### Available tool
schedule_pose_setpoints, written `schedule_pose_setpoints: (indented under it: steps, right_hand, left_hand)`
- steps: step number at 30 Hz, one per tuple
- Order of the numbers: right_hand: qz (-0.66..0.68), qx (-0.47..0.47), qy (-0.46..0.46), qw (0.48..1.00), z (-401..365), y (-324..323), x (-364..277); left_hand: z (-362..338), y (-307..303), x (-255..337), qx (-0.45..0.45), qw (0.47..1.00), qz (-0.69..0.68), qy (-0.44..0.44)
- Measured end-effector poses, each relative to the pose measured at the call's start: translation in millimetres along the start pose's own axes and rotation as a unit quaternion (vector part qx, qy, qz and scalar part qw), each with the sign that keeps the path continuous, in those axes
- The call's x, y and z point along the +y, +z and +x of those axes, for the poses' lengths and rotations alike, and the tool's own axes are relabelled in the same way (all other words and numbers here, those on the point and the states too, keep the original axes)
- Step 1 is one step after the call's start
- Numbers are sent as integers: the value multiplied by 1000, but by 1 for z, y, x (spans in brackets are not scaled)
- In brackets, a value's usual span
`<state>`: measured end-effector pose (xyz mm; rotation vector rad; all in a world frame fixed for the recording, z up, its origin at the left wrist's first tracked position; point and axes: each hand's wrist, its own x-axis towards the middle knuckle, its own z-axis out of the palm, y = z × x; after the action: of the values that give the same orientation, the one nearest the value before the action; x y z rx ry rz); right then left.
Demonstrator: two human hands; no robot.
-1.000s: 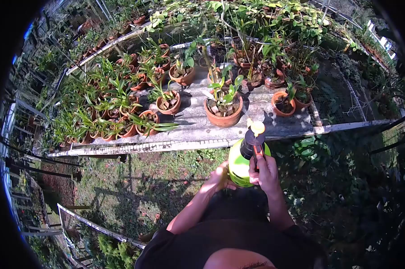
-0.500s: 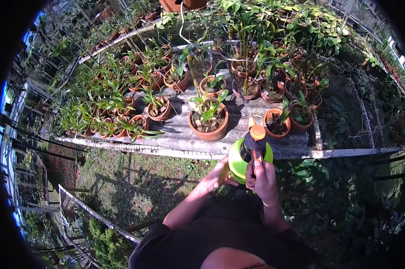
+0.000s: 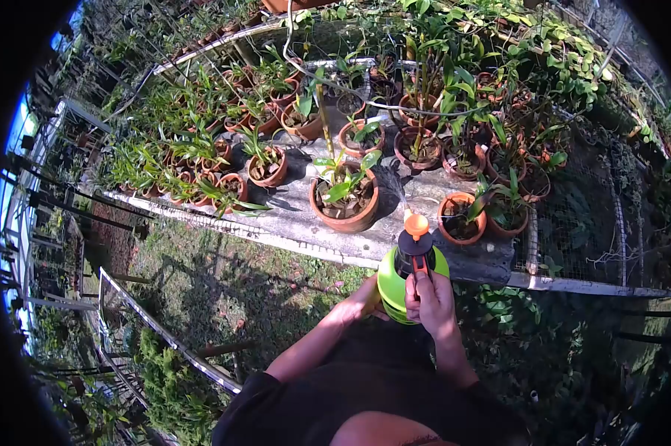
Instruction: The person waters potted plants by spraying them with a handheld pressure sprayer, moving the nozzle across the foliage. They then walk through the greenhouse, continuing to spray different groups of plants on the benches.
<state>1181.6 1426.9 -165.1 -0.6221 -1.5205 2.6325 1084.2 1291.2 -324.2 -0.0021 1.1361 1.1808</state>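
Observation:
A lime-green pump spray bottle with a black neck and an orange cap is held at the front edge of the bench. My right hand is closed around its black and red handle, thumb on top. Against the bottle's lower left side, my left hand supports it, its fingers partly hidden behind the body. The nozzle points away from me, over the bench, and a faint pale streak shows beyond it. Closest to the nozzle are a clay pot with a leafy plant and a smaller clay pot on the right.
Many potted plants crowd the bench's left side, with more clay pots at the back. Wire mesh covers the right part. A thin cable hangs across the bench. A white-edged frame stands lower left.
The view has tilted slightly, shifting the bench in the picture. The spray bottle's top sits a little lower and further left. Both hands keep their hold, and a faint streak now shows by the nozzle.

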Motion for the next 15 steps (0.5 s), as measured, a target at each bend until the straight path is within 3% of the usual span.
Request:
schedule_pose_setpoints:
  steps: [3,4,5,7,9,13,15]
  right_hand:
    - [-14,36,-62,997,1,1,-9]
    - [-10,52,-83,995,2,1,-11]
    - [-1,52,-97,994,3,0,-14]
    - [16,52,-124,991,4,-3,-19]
    - [12,48,-134,990,4,0,-26]
    - [-2,27,-130,991,3,2,-27]
    - [-16,11,-115,993,4,2,-25]
  left_hand:
    - [12,1,23,-9,997,-69,46]
    - [6,6,45,-132,982,-114,66]
    - [-5,25,56,-3,993,-59,106]
    - [3,13,59,-20,983,58,171]
    - [-10,22,66,-8,977,71,199]
    - [-9,28,68,31,985,-22,169]
    - [-5,16,56,-1,988,-56,142]
